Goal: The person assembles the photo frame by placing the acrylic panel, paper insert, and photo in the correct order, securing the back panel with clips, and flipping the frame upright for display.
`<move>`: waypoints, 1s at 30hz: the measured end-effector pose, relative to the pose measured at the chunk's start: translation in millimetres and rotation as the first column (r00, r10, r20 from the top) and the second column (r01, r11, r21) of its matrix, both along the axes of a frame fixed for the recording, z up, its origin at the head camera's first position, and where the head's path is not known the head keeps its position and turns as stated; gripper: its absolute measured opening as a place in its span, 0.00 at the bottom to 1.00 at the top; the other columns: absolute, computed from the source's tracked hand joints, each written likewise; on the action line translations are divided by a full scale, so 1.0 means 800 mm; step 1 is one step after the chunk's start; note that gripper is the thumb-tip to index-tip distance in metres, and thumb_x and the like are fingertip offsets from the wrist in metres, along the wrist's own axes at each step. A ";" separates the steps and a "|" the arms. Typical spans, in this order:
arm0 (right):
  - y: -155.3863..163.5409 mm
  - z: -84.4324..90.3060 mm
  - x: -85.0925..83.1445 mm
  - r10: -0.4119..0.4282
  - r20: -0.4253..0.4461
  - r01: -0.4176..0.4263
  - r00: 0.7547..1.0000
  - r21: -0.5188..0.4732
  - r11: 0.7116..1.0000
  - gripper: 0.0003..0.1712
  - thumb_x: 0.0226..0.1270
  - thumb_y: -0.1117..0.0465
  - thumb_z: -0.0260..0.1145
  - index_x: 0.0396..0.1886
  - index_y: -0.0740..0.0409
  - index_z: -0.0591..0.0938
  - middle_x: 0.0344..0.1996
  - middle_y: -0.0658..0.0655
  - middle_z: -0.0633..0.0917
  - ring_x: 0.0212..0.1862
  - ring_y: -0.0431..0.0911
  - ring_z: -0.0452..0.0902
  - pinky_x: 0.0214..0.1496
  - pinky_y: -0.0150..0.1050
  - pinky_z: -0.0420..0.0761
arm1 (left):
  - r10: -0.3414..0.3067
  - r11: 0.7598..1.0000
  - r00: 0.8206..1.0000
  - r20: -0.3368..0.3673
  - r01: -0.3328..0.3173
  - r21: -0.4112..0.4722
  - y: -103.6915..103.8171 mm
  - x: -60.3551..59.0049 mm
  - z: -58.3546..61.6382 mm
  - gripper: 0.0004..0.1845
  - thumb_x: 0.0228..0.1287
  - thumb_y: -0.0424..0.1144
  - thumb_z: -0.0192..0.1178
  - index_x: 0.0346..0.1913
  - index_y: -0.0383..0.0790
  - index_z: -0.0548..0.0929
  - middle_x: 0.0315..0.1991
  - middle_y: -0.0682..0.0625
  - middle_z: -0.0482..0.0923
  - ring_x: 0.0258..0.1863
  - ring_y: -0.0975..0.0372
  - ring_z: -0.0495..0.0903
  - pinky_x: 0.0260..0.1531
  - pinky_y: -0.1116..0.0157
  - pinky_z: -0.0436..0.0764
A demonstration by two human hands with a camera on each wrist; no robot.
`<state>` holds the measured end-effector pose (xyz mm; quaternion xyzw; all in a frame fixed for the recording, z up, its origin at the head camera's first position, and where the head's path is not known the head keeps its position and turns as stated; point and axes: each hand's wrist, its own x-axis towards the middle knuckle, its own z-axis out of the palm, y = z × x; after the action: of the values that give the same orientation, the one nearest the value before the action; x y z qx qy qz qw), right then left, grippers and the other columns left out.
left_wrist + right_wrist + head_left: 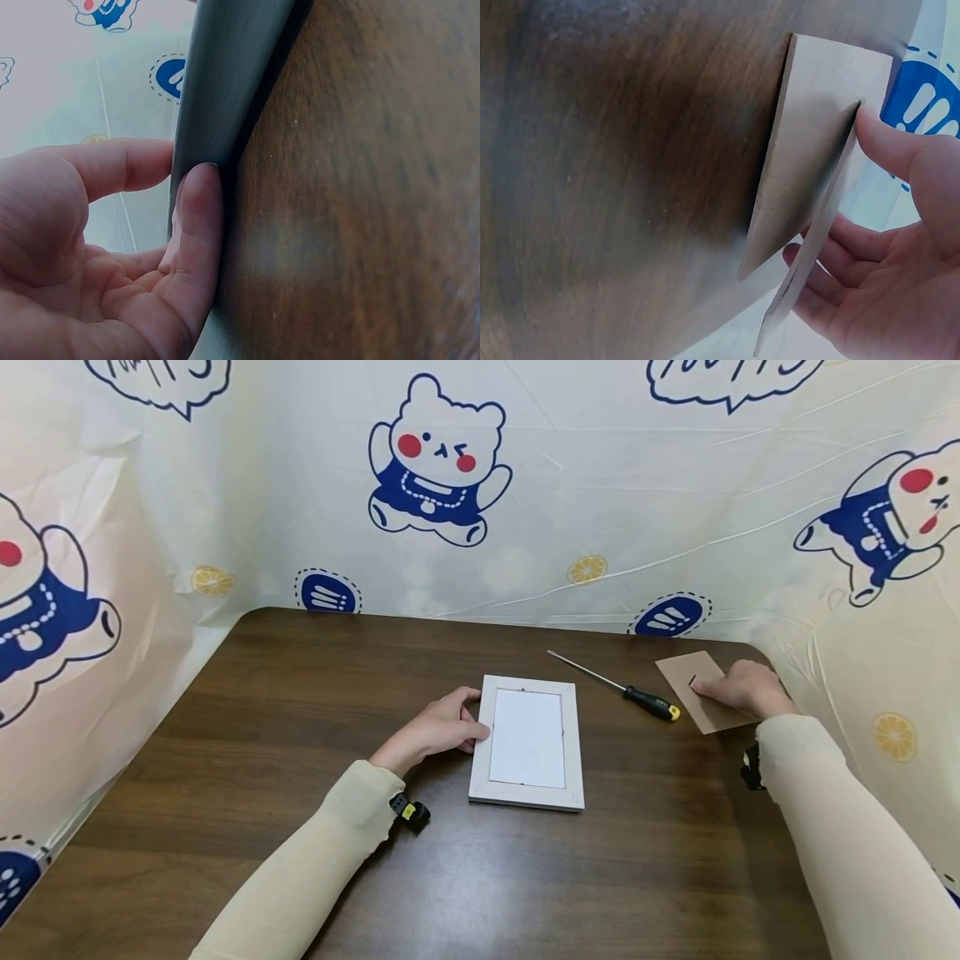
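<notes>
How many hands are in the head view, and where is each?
2. The left hand is at the left edge of the white frame; the right hand grips the brown board at the table's far right. No others show.

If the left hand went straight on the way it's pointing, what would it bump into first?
Most likely the white frame: the left hand is touching that frame's left edge, so nothing seems to lie between them.

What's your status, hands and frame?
Left hand holds white picture frame, flat on table. Right hand grips brown easel-back board. Possible obstacle: screwdriver between frame and board.
</notes>
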<state>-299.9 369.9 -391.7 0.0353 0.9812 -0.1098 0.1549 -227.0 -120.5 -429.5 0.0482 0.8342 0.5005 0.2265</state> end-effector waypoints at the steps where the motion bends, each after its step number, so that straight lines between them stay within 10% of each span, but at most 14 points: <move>1: 0.000 0.001 0.000 -0.001 0.000 0.001 1.000 -0.010 1.000 0.48 0.76 0.39 0.61 0.54 0.89 0.73 0.43 0.79 0.79 0.42 0.65 0.75 0.47 0.59 0.81 | 0.000 1.000 1.000 0.000 0.000 0.000 0.000 0.000 0.000 0.40 0.70 0.37 0.68 0.81 0.40 0.62 0.42 0.41 0.79 0.35 0.55 0.87 0.41 0.61 0.90; 9: 0.004 0.007 0.005 -0.026 -0.006 0.026 1.000 -0.056 0.998 0.46 0.74 0.38 0.65 0.50 0.86 0.73 0.35 0.70 0.78 0.37 0.60 0.75 0.36 0.47 0.80 | 0.002 1.000 1.000 0.002 -0.002 0.001 0.001 0.001 0.001 0.40 0.70 0.37 0.68 0.81 0.40 0.63 0.42 0.41 0.79 0.35 0.55 0.88 0.42 0.60 0.90; 30: 0.018 0.028 0.009 0.040 -0.006 -0.040 0.999 -0.064 0.997 0.44 0.74 0.44 0.69 0.58 0.86 0.71 0.50 0.83 0.77 0.47 0.70 0.75 0.54 0.65 0.79 | -0.001 1.000 1.000 0.000 0.001 0.007 0.001 0.000 0.001 0.40 0.70 0.37 0.68 0.81 0.39 0.63 0.42 0.41 0.80 0.34 0.55 0.88 0.41 0.61 0.90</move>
<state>-292.8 384.1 -369.0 0.0104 0.9780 -0.1382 0.1558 -226.9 -119.4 -428.4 0.0493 0.8323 0.5036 0.2266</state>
